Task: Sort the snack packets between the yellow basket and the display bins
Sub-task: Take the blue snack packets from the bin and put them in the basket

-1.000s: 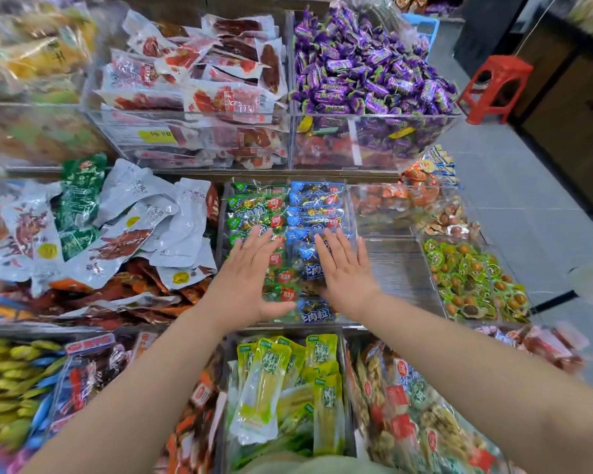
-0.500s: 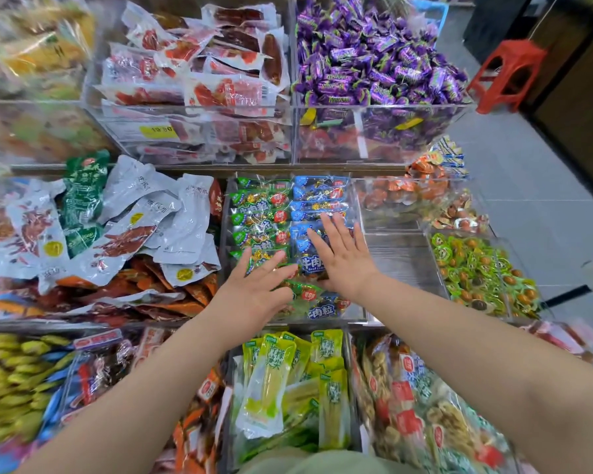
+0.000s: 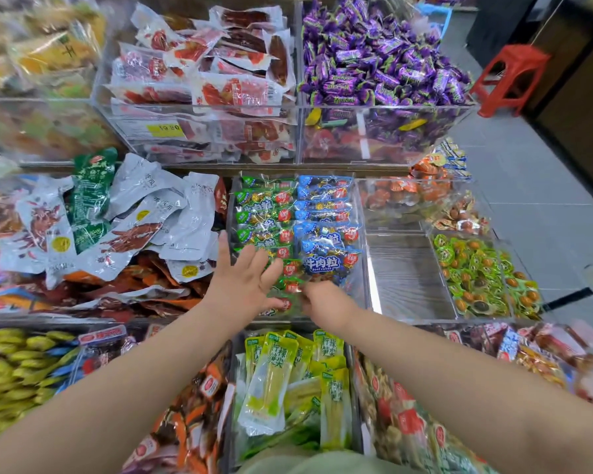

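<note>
- The green packets [image 3: 264,213] and blue packets [image 3: 326,213] lie in the middle clear bin [image 3: 361,268]. Green is the left column, blue the right, and they touch along the centre. They are glossy and crinkled.
- The back rows look neat, but the front packets lie tilted and heaped. I judge this bin partly sorted, with the front left to tidy.
- I see no yellow basket, so I cannot say what remains there.
- The left hand [image 3: 243,285] lies over the green column, fingers straight and spread.
- The right hand [image 3: 326,302] has its fingers curled down into the front packets. It is blurred, so I cannot tell whether it grips one.
- Silver pouches [image 3: 172,217] fill the bin to the left.
</note>
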A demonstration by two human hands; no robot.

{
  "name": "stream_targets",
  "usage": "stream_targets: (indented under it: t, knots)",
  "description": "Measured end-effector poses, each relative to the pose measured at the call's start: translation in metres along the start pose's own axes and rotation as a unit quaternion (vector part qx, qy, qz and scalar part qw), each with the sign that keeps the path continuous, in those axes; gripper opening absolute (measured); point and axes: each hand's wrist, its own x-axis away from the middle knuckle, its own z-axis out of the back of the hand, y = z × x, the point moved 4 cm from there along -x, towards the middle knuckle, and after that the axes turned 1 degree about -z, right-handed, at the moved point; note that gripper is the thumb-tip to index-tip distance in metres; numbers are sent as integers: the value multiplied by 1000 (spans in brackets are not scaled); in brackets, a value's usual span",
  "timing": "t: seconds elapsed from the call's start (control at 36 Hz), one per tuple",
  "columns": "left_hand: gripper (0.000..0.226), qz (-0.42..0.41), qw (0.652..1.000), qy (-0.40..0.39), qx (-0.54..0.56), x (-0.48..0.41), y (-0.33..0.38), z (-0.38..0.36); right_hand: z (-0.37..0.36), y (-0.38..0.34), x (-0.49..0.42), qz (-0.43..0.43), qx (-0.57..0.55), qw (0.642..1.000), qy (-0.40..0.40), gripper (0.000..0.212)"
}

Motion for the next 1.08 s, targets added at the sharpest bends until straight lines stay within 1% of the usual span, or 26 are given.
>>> stream_targets:
  t: [0.03, 0.08, 0.11, 0.17, 0.22, 0.25, 0.28, 0.31, 0.36, 0.39, 0.42, 0.44, 0.47, 0.53, 0.56, 0.58, 0.64, 0.75, 0.81, 0.92, 1.08]
  knots:
    - [84, -18, 999, 34, -12, -2, 3, 5, -4, -3, -2, -6, 20, 1000, -9, 24]
    - [93, -42, 999, -10, -9, -7, 10, -5, -9, -6, -5, -15, 38, 999, -19, 24]
    - [94, -36, 998, -54, 8, -11, 14, -13, -10, -5, -6, -19, 32, 999, -20, 24]
    - [98, -11, 995, -95, 24, -17, 17, -22, -8, -1, -6, -29, -18, 999, -30, 23]
    - [104, 7, 993, -103, 48, -20, 16, -28, -2, 4, -5, -34, -68, 996, -45, 24]
    - [105, 12, 992, -111, 62, -22, 14, -29, 2, 7, -4, -40, -87, 994, -43, 25]
    - [105, 18, 990, -121, 71, -23, 12, -30, 8, 11, -2, -48, -105, 993, -24, 26]
    - [104, 24, 988, -129, 79, -24, 12, -31, 17, 16, 1, -60, -125, 990, 13, 26]
    - [101, 40, 985, -137, 100, -26, 14, -29, 38, 25, 11, -67, -135, 977, 148, 27]
    - [100, 54, 982, -138, 118, -28, 16, -30, 47, 27, 18, -50, -112, 966, 228, 30]
    - [100, 71, 978, -139, 137, -30, 18, -31, 53, 26, 23, -24, -65, 954, 291, 39]
    - [103, 87, 976, -136, 149, -33, 20, -32, 55, 25, 25, 0, -5, 945, 327, 51]
    - [108, 105, 974, -134, 153, -35, 21, -33, 53, 23, 23, 16, 52, 945, 324, 63]
    - [122, 133, 972, -124, 148, -38, 22, -36, 43, 22, 12, 25, 119, 966, 229, 85]
    - [126, 139, 973, -113, 146, -40, 21, -38, 36, 25, 3, 15, 142, 975, 173, 93]
    - [128, 140, 974, -100, 145, -41, 21, -39, 30, 29, -6, 2, 172, 976, 135, 99]
    - [127, 134, 977, -82, 143, -44, 19, -43, 28, 35, -21, -2, 232, 967, 107, 107]
    - [128, 123, 978, -86, 145, -48, 13, -45, 39, 39, -46, 48, 329, 940, 78, 110]
    - [129, 127, 977, -96, 145, -49, 10, -44, 43, 40, -52, 65, 350, 932, 65, 111]
    - [129, 126, 975, -115, 144, -46, 10, -42, 39, 40, -43, 67, 336, 938, 53, 112]
    - [129, 143, 974, -86, 156, -34, 10, -46, 27, 43, -29, 83, 289, 952, 55, 93]
